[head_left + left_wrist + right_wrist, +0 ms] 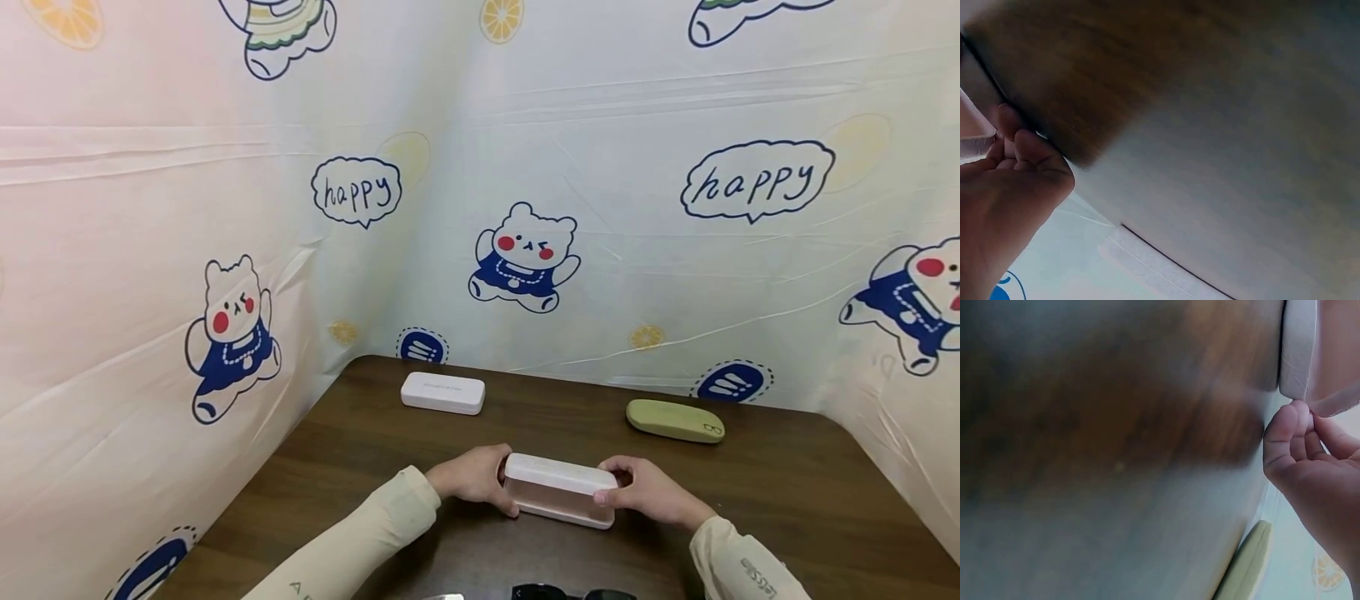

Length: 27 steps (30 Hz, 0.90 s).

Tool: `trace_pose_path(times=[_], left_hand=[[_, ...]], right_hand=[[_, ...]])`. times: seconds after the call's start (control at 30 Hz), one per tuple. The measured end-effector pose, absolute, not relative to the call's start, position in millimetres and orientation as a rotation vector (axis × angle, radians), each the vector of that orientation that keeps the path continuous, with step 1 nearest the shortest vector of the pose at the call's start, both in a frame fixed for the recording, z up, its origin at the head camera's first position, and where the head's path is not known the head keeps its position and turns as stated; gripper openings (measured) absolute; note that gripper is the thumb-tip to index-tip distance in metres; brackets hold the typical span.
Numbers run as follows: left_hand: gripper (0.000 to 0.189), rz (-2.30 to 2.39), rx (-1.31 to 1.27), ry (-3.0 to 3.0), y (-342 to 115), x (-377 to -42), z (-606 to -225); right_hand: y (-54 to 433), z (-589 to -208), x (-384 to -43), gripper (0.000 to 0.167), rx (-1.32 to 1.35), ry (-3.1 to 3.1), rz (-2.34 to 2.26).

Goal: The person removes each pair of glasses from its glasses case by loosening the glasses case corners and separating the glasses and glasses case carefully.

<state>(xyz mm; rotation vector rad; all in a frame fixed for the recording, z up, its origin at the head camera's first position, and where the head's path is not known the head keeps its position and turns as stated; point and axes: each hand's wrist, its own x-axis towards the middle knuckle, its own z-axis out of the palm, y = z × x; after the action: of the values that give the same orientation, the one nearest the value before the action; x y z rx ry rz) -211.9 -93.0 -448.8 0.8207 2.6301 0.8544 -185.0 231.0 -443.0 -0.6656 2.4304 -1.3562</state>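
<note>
A glasses case [561, 472] with a whitish-pink shell stands partly open on the table, its pinkish inside facing me. At its left end my left hand [474, 479] grips it, thumb in front and fingers toward the back. My right hand [651, 492] holds the right end, with the thumb near the lid's front edge. Only a corner of the case [974, 128] shows beside the left hand [1016, 181] in the left wrist view. In the right wrist view the case's pale wall [1297, 353] meets the fingertips of the right hand [1316, 459].
Behind, on the brown wooden table [547, 396], lie a closed white glasses case [442, 393] at left and a green glasses case [675, 420] at right. Dark sunglasses [540, 592] are cut off at the bottom edge. A printed curtain [615, 250] hangs around the table.
</note>
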Motion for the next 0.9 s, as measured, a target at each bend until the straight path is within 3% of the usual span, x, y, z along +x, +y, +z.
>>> trace_pose_path(times=[0.47, 0.9], left_hand=[[0.048, 0.883, 0.82, 2.596, -95.8, -216.0, -451.4], [0.056, 0.796, 0.802, 2.57, -95.6, -216.0, -448.5]], right_hand=[[226.7, -442.5, -180.5, 0.052, -0.68, 2.569, -1.184], [217.4, -444.9, -175.1, 0.059, -0.701, 2.702, -1.046]])
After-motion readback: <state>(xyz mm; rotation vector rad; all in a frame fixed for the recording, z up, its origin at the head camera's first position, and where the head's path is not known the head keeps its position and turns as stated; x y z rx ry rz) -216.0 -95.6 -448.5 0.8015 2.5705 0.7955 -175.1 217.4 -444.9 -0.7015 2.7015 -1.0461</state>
